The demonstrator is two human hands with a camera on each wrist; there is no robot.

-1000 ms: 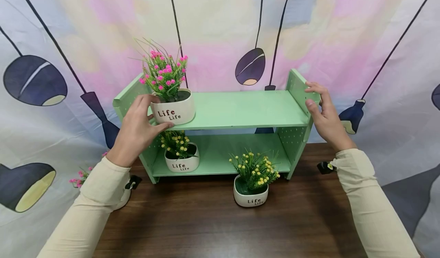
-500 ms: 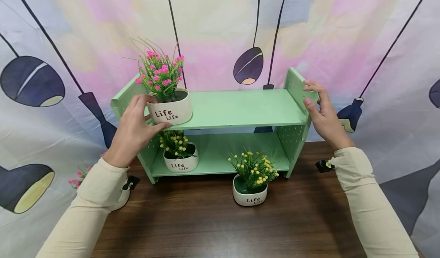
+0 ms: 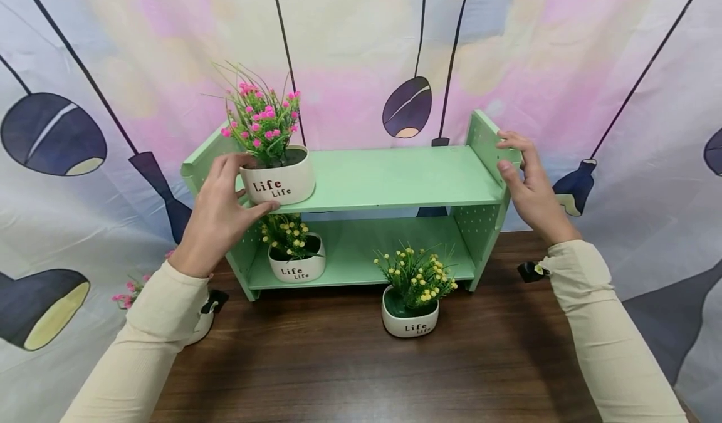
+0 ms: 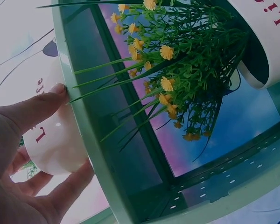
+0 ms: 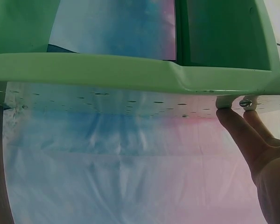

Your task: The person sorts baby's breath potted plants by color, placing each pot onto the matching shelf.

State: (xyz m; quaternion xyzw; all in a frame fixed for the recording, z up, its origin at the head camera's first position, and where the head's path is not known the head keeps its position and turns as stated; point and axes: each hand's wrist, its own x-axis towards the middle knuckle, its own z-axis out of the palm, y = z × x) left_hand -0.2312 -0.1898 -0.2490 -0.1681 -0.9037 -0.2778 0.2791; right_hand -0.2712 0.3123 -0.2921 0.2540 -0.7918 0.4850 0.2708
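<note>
My left hand (image 3: 217,207) holds a white "Life" flowerpot (image 3: 282,182) with pink flowers at the left end of the green shelf's upper board (image 3: 395,175). Its thumb lies across the pot's lower front and the fingers curl round the left side, as the left wrist view also shows. At the shelf's right end, my right hand (image 3: 533,191) touches the outer face of the perforated side panel (image 5: 144,100) with its fingertips, holding nothing. Below the held pot, another white pot (image 3: 297,265) with yellow flowers stands on the lower board (image 3: 366,257).
A second yellow-flowered pot (image 3: 410,319) stands on the brown wooden table (image 3: 361,379) before the shelf. Behind my left sleeve (image 3: 163,310), a white pot with pink flowers (image 3: 130,291) is mostly hidden. A lamp-patterned curtain (image 3: 350,47) hangs behind.
The view has shifted slightly, so everything sits a little further left in it. Both hands keep their places, the left on the flowerpot and the right at the side panel.
</note>
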